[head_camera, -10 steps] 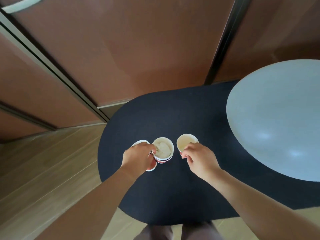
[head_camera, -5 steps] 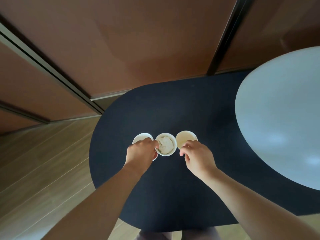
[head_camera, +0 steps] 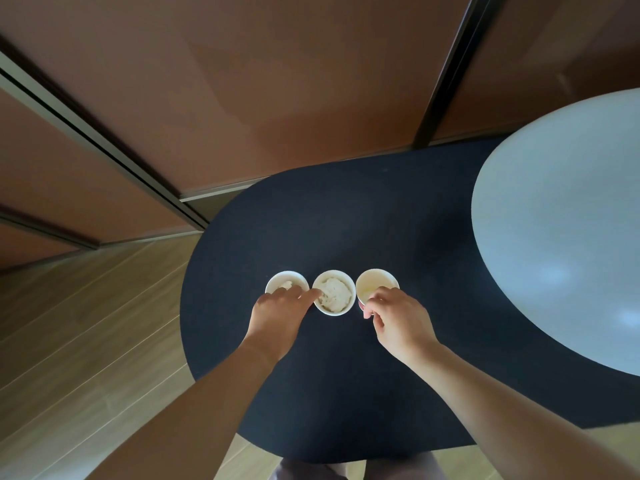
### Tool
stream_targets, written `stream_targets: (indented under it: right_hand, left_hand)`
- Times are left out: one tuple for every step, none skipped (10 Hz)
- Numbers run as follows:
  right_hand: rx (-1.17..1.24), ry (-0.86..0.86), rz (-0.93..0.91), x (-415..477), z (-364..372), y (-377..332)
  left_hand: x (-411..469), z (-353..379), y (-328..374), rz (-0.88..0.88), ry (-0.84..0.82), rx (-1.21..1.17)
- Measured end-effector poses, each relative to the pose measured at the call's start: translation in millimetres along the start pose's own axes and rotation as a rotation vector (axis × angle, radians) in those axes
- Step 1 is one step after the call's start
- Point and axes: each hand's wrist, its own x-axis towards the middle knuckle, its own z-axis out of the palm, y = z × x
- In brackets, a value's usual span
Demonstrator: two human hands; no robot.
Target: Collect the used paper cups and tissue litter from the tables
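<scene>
Three white paper cups stand in a row on the dark oval table (head_camera: 346, 209). The left cup (head_camera: 286, 282) holds a bit of tissue. Crumpled tissue (head_camera: 335, 295) fills the middle cup (head_camera: 341, 310). Nothing shows inside the right cup (head_camera: 374, 284). My left hand (head_camera: 277, 318) lies over the near rims of the left and middle cups, fingers spread, the forefinger touching the middle cup's rim. My right hand (head_camera: 398, 320) grips the right cup at its near side, thumb and fingers around the rim.
A pale round table (head_camera: 561, 230) overlaps the dark table on the right. Brown wall panels (head_camera: 277, 81) stand just behind. Wooden floor (head_camera: 86, 323) lies to the left, and my legs show at the near table edge.
The middle cup, held raised over the left cup a second ago, now stands on the table between the others. My left hand's fingers have loosened over the rims. The right hand stays on the right cup.
</scene>
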Motion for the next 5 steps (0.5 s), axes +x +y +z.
stream_targets:
  right_hand:
    - [0.008,-0.042,0.034,-2,6,0]
    - [0.015,-0.059,0.067,-4,9,-3]
    - [0.018,-0.057,0.089,-7,7,-9]
    - [0.023,-0.041,0.106,-10,2,-17]
    - [0.002,-0.021,0.126,-14,0,-27]
  left_hand:
    - [-3,0,-4,-0.008,-0.032,-0.075]
    - [-9,-2,-5,-0.03,-0.048,-0.12]
    - [-14,-6,-7,-0.051,-0.049,-0.128]
    - [-19,-14,-9,-0.059,-0.036,-0.194]
    - [-25,-19,-10,-0.051,-0.014,-0.275]
